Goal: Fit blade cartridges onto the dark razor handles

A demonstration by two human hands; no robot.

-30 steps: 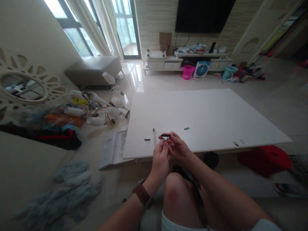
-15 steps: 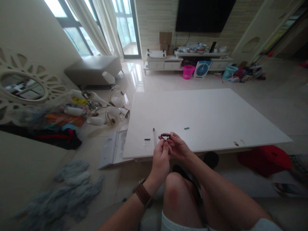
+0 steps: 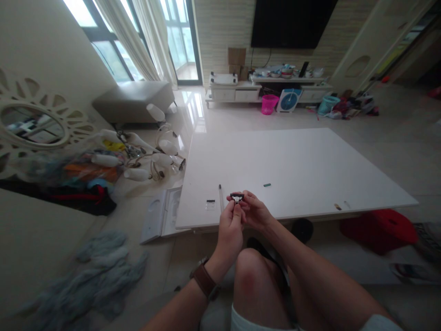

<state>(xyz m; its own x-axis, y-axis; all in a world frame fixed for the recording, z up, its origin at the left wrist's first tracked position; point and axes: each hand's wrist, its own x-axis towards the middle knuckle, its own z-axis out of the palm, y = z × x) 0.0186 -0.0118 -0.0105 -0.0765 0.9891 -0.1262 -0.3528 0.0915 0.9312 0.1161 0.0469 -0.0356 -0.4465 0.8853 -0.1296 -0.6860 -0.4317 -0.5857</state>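
Both hands meet over the near edge of a low white table (image 3: 296,156). My left hand (image 3: 230,230), with a brown watch at the wrist, and my right hand (image 3: 255,212) are closed together on a small black and silver part (image 3: 237,197), pinched at the fingertips. On the table just left of them lie a thin white pen-like stick (image 3: 221,195) and a tiny black piece on a clear packet (image 3: 210,202). A small green piece (image 3: 267,185) lies to the right.
A white chandelier (image 3: 144,154) and a round ornate mirror (image 3: 32,126) lie on the floor at left, with a white plastic tray (image 3: 160,214) by the table. A red stool (image 3: 379,230) is at right. My bare knee (image 3: 253,271) is below the hands.
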